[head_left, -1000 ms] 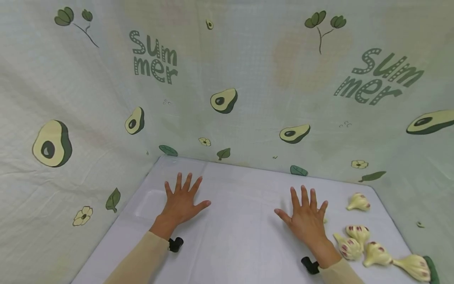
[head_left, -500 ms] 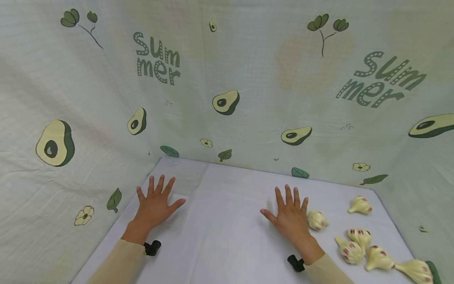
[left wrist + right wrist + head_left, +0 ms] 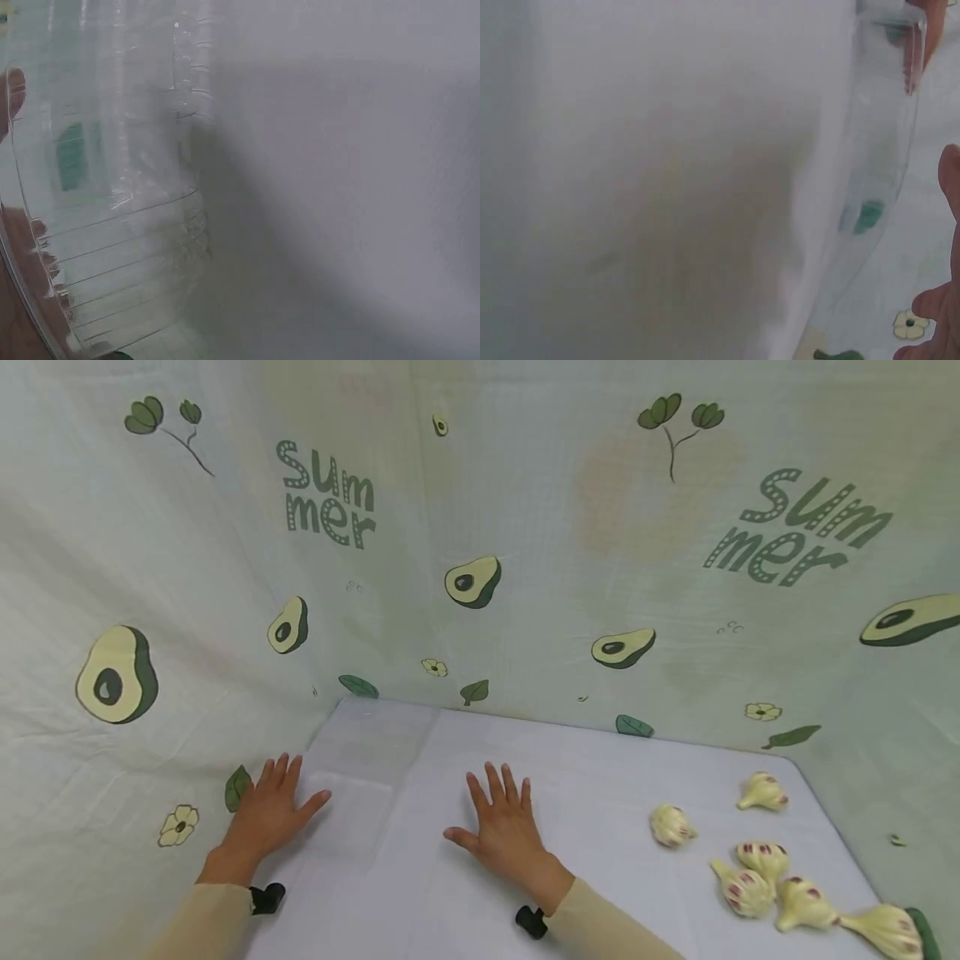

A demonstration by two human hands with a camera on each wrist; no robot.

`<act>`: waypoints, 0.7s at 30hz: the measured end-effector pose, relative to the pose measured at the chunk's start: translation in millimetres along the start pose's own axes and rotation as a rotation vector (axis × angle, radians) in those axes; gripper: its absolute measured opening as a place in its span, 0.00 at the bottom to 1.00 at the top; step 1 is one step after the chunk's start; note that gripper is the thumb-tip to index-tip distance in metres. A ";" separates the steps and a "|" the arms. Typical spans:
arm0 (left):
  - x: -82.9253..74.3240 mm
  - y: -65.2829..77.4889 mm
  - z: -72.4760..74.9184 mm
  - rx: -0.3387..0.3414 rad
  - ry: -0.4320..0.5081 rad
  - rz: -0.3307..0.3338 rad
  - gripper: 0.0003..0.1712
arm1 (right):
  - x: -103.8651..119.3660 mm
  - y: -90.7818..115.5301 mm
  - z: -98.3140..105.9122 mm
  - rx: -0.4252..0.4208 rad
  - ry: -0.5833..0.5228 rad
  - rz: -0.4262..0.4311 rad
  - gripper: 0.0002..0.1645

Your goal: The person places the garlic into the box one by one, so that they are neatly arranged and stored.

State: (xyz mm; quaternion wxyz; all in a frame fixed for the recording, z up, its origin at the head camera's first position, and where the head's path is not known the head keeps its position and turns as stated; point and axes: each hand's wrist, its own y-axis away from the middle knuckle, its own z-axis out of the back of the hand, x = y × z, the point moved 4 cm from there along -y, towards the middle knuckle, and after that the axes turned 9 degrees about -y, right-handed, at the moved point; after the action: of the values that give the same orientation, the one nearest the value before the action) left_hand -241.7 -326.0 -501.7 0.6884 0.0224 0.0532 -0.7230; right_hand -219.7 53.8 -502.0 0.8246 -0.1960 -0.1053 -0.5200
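Observation:
My left hand (image 3: 266, 814) is at the left side of the table, fingers straight and thumb out, beside a clear plastic container (image 3: 360, 810). The container is hard to make out against the white surface; its ridged clear wall (image 3: 120, 247) shows better in the left wrist view, with parts of a hand behind it. Whether the left hand touches it, I cannot tell. Over the middle of the table my right hand (image 3: 510, 839) is spread with straight fingers, holding nothing. In the right wrist view, its fingers (image 3: 949, 277) show at the right edge.
Several garlic bulbs lie on the right: a single bulb (image 3: 671, 827) nearest the right hand, another bulb (image 3: 763, 792) farther back, and a cluster (image 3: 744, 892) towards the front right corner. An avocado-print cloth (image 3: 525, 527) walls in the white table (image 3: 592, 893).
Both hands have moved left with fingers spread, the right hand farther, from beside the garlic to mid-table. The single garlic bulb that the right hand mostly hid is now in full view.

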 end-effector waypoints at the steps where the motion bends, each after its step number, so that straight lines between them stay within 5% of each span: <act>1: -1.6 1.5 -1.2 0.007 -0.011 0.006 0.63 | 6.0 -0.7 -3.9 0.012 -0.016 0.006 0.56; 5: -27.4 7.5 -9.6 0.026 -0.035 0.007 0.64 | 23.9 -1.7 -14.1 0.039 -0.070 0.022 0.56; 11: -106.0 14.1 -20.6 0.022 0.002 0.017 0.62 | 28.2 10.1 -13.3 0.043 -0.132 0.026 0.50; 17: -182.4 23.0 -23.6 -0.054 0.037 -0.021 0.54 | -0.8 38.1 2.9 -0.013 -0.175 0.001 0.46; 21: -219.9 29.5 -24.1 -0.073 0.061 -0.049 0.52 | -31.4 55.6 18.2 -0.009 -0.151 -0.045 0.49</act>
State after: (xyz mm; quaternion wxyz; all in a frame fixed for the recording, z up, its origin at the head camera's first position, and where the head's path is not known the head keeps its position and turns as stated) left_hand -202.1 -106.3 -503.8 0.6690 0.0178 0.1009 -0.7362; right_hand -182.9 108.6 -509.3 0.8015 -0.2360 -0.1694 -0.5227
